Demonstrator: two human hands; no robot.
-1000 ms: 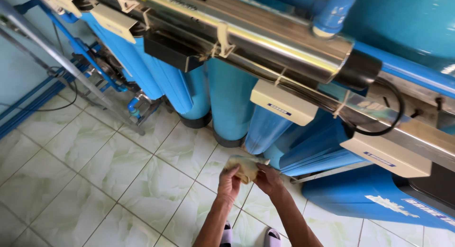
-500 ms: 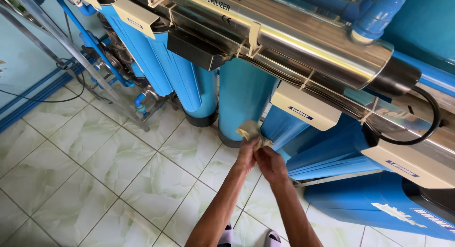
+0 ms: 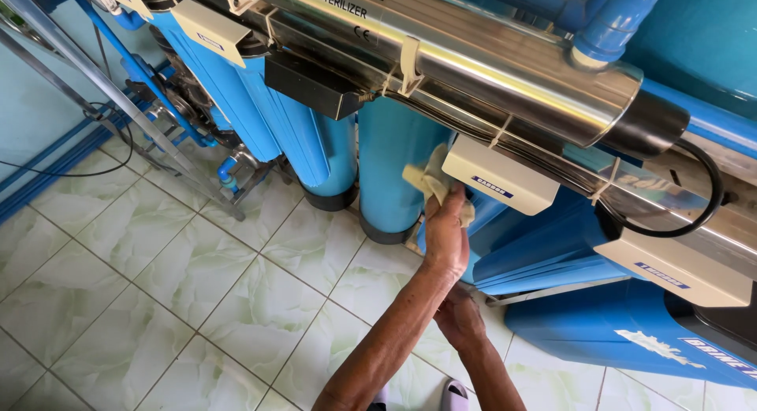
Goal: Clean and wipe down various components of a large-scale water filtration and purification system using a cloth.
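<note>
So the left hand [image 3: 446, 236] is up at the filter rig with a pale yellow cloth [image 3: 430, 182] bunched in its fingers, closed snug around it, pressing it against the blue filter housing [image 3: 394, 163] right beside the cream-coloured box [image 3: 501, 174] that hangs under the steel tube [image 3: 505, 64].

The right hand [image 3: 460, 320] sits lower, behind the left forearm; can't tell whether it's open or holding anything.

My take on wiping here: keep the cloth flat under the palm, not wadded, go along the housing rather than across, and stay off the black cable [image 3: 702, 190] and the white clips.

The housing stands upright on the tiled floor [image 3: 158, 285], long axis vertical. The steel tube's long axis slants down towards the right of the view.
</note>
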